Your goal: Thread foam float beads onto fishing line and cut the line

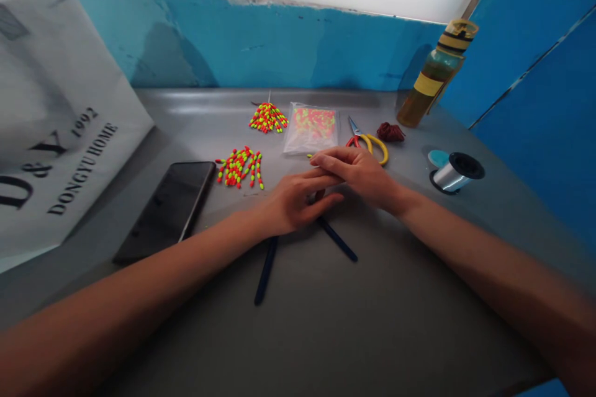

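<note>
My left hand (298, 198) and my right hand (358, 173) meet over the middle of the grey table (372, 335). The right fingers lie across the left fingers, and whatever may be between them is hidden. Below the hands, two dark blue handles (266, 272) stick out, one to the left and one to the right. A small yellow bit (310, 156) shows at the right fingertips. Just beyond lies a clear bag (311, 130) of red and yellow beads. Scissors (367, 141) with red and yellow handles rest behind my right hand.
Two bunches of beads (239, 167) lie at the left, near a black phone (170, 208) and a large white bag (69, 124). To the right are dark red thread (390, 132), a spool (454, 173) and a tilted bottle (431, 80). A blue wall (279, 43) stands behind.
</note>
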The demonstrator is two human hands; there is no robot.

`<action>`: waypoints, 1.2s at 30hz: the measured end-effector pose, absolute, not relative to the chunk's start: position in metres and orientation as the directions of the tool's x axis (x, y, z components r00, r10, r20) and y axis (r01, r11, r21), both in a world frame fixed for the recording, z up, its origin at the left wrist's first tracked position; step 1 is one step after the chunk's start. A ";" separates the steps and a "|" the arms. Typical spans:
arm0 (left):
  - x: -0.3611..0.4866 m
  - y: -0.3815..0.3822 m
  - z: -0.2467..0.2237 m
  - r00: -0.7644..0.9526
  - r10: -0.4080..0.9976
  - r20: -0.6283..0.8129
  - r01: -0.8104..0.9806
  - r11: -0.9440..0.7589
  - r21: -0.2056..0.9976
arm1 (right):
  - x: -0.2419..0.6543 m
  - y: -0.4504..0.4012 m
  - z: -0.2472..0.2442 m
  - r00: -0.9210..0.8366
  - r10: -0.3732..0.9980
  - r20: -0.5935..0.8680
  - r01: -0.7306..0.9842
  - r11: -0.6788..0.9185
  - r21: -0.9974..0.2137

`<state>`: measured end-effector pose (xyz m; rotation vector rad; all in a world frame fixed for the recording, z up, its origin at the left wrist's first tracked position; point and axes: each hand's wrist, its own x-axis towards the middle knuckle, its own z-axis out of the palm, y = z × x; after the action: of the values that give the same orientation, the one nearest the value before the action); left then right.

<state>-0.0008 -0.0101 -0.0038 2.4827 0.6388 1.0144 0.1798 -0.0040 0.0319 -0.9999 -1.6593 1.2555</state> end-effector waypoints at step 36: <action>0.003 -0.009 -0.003 0.334 0.713 0.617 0.336 -0.701 0.629 | 0.244 0.027 0.041 -0.646 0.587 -0.488 0.239 -0.451 -0.860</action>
<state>0.0026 -0.0085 -0.0033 2.2148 0.9257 1.3218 0.2437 0.0271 0.0408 -1.1844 -1.4961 2.1953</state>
